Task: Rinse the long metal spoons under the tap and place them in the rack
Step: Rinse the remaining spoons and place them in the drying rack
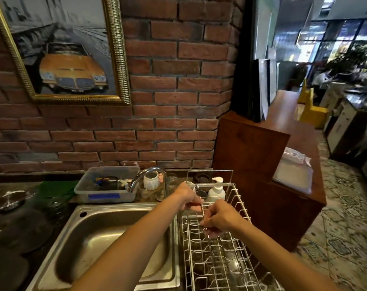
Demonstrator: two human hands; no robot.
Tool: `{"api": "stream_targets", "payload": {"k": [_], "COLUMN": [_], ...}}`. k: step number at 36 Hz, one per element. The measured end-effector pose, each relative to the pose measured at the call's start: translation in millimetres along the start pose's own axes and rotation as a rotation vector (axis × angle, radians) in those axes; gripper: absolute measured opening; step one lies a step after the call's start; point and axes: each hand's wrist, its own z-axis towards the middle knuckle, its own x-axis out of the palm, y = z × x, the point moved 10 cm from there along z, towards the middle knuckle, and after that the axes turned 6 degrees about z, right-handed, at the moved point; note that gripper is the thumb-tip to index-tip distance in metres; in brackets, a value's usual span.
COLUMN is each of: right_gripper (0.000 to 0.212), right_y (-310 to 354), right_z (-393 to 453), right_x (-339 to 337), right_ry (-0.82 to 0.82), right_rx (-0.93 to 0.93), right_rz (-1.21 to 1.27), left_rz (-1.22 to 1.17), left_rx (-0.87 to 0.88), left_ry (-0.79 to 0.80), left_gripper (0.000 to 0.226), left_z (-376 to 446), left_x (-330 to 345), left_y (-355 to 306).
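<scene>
Both hands hover over the white wire dish rack [220, 255]; the left hand [189, 198] and right hand [220, 219] pinch thin metal spoon handles [202, 208] in curled fingers.

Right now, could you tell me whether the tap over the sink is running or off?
Off, it seems: no stream falls from the tap spout, and the sink basin beneath looks undisturbed.
</scene>
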Motion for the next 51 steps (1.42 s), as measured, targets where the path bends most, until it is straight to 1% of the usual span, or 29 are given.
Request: {"api": "stream_targets", "payload": {"k": [8,11,13,16,22,27,28,31,33,37,39,42,45,47,51], "right_gripper": [0.023,0.021,0.021,0.024,0.026,0.038,0.036,0.024,0.025,0.023,0.012,0.018,0.020,0.016,0.014], "right_y": [-29,-37,-40,-43,-55,-59,-59,-56,-57,-54,-56,-62,-68,-68,-74], "right_z": [6,10,11,12,12,11,10,12,11,9,10,10,8,9,15], "right_x": [0,1,3,4,0,4,5,10,13,14,16,17,15,18,21], "right_ry": [-0.059,-0.071,-0.061,-0.050,-0.049,-0.041,-0.041,-0.017,0.006,-0.011,-0.015,-0.046,-0.085,-0.070,-0.054], "right_rx": [0.037,0.034,0.043,0.036,0.046,0.024,0.018,-0.041,-0.048,-0.049,-0.050,-0.019,0.032,0.024,0.036], "right_rz": [-0.050,-0.059,-0.021,-0.005,-0.062,-0.107,-0.129,-0.240,-0.233,-0.288,-0.318,-0.270,-0.153,-0.191,-0.166], "left_rz": [0.188,0.300,0.415,0.534,0.744,0.798,0.805,0.844,0.863,0.894,0.906,0.933,0.980,0.997,1.004], "left_rx": [-0.081,-0.038,0.012,0.060,0.057,0.053,0.053,0.025,0.016,0.010,0.005,0.023,0.022,0.023,0.011], "left_ry": [-0.117,-0.191,-0.220,-0.260,-0.281,-0.243,-0.245,-0.272,-0.275,-0.275,-0.269,-0.261,-0.252,-0.238,-0.230], "left_gripper": [0.042,0.031,0.026,0.032,0.037,0.031,0.031,0.032,0.032,0.031,0.029,0.027,0.030,0.030,0.030], "left_z": [6,8,8,11,27,39,41,46,47,49,50,51,50,51,51], "left_x": [20,22,28,39,56,69,70,69,70,70,72,75,78,80,80], "left_y": [5,-4,-13,-22,-14,1,3,7,6,7,9,11,14,15,16]}}
